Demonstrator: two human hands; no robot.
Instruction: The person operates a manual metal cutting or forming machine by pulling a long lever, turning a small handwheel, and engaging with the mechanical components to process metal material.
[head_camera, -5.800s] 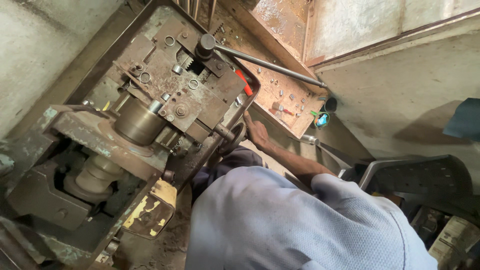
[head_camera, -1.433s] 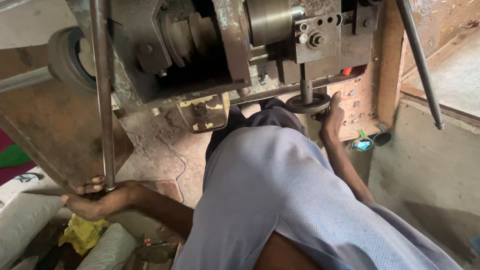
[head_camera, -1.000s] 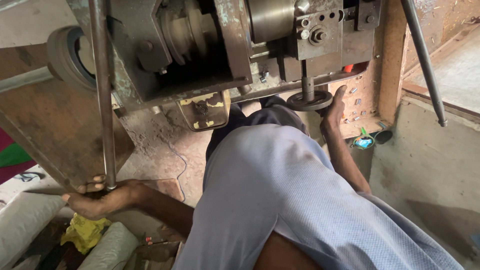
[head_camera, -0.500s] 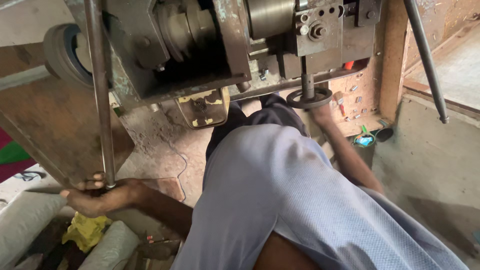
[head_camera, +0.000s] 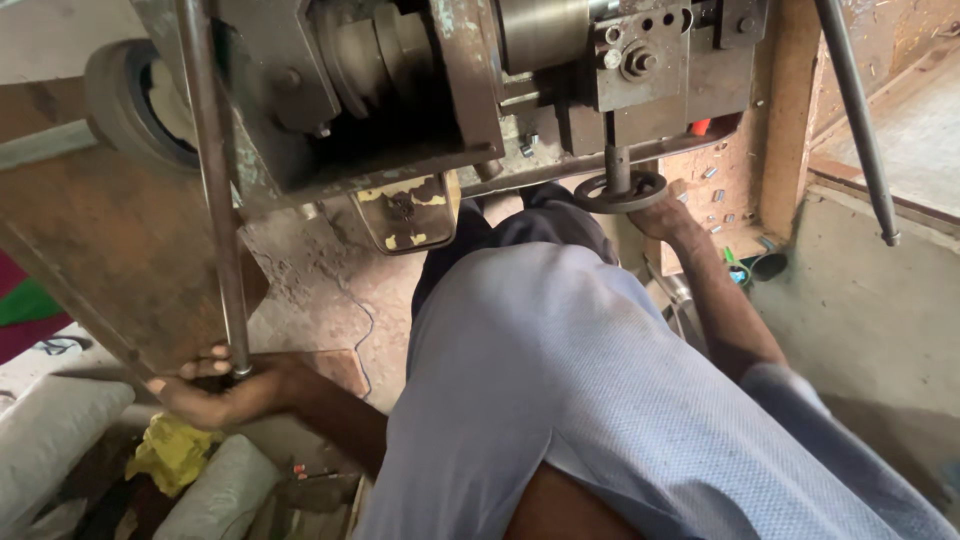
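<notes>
Rusty metal machine (head_camera: 400, 90) fills the top. Under it hangs a small yellow-and-black label plate (head_camera: 408, 208). A long rod (head_camera: 212, 190) runs down to the left hand (head_camera: 215, 390), which is clenched round its low end. The right hand (head_camera: 668, 212) touches the round handwheel (head_camera: 620, 190); I cannot tell its grip. Half a second ago both hands were in these same spots.

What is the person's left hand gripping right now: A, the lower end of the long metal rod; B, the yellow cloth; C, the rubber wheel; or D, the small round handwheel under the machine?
A: the left hand curls around the bottom of the long metal rod, while the right hand is at the handwheel.
</notes>
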